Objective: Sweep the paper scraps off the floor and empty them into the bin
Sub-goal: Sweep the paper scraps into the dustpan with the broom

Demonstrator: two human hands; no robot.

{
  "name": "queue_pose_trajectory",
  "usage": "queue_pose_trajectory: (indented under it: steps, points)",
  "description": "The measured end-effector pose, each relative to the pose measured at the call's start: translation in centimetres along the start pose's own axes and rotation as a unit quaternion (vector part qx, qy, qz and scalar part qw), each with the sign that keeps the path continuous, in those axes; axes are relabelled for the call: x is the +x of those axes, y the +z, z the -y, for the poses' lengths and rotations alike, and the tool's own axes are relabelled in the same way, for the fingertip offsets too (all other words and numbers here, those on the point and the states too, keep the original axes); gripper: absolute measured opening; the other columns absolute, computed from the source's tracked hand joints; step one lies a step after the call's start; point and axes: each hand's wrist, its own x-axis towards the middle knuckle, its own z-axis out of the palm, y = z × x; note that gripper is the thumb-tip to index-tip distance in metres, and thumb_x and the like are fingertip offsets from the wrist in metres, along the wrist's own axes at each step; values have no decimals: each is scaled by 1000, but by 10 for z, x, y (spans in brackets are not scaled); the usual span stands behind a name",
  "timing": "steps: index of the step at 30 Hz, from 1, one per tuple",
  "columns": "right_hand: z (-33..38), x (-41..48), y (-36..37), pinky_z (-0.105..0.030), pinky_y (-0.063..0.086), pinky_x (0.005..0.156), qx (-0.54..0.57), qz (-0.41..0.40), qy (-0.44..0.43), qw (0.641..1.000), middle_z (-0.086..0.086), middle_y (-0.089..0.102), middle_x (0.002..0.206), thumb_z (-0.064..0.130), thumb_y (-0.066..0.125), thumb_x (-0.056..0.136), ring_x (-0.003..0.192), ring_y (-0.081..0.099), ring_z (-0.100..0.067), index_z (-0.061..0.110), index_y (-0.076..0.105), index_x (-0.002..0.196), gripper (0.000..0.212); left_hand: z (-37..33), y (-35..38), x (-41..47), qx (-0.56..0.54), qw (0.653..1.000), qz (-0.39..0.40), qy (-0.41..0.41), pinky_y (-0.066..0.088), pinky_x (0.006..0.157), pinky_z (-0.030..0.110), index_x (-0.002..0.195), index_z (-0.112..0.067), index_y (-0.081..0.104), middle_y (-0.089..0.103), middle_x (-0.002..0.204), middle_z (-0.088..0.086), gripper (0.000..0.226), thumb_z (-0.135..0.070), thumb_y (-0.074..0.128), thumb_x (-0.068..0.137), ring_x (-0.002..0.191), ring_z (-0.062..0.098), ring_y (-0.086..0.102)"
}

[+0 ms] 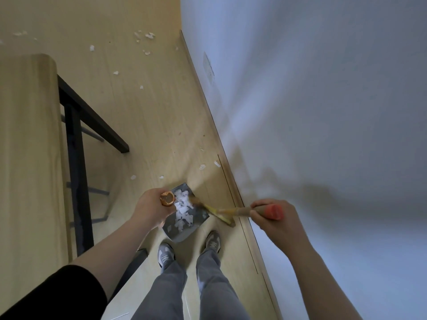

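My left hand (pixel 151 207) grips the wooden handle end (pixel 167 198) of a grey metal dustpan (pixel 179 229) set on the floor just ahead of my feet. Several white paper scraps (pixel 183 211) lie in the pan. My right hand (pixel 275 215) grips a broom handle with a red cap (pixel 275 211); its yellowish bristles (pixel 213 212), blurred, reach over the pan's right edge. More scraps lie on the wooden floor: two near the baseboard (pixel 202 166), others further off (pixel 147 35). No bin is in view.
A white wall (pixel 300 100) with a baseboard runs along the right. A wooden table top (pixel 27 146) with black metal legs (pixel 76 172) stands on the left. My two grey shoes (pixel 165 254) are behind the pan.
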Motion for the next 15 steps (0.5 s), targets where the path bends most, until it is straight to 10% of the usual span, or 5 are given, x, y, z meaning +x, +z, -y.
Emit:
queue_pose_trajectory:
  steps: [7,15]
  points:
    - [-4,-34,-31,-45,60,65,47,-30,25,998,5,73,73,4,73,80,64,69,-19,26,76,73,23,-3,3,1,-9,1000,2,-7,50,71,33,92,-16,69,69,89,4,14,-16,72,79,83,22,63]
    - [3,-29,-38,-13,49,63,-63,-17,-39,997,5,72,69,10,74,79,72,65,-8,22,76,72,14,-6,2,6,-17,1000,3,-6,53,73,40,85,-11,69,70,83,8,11,-13,71,74,81,25,64]
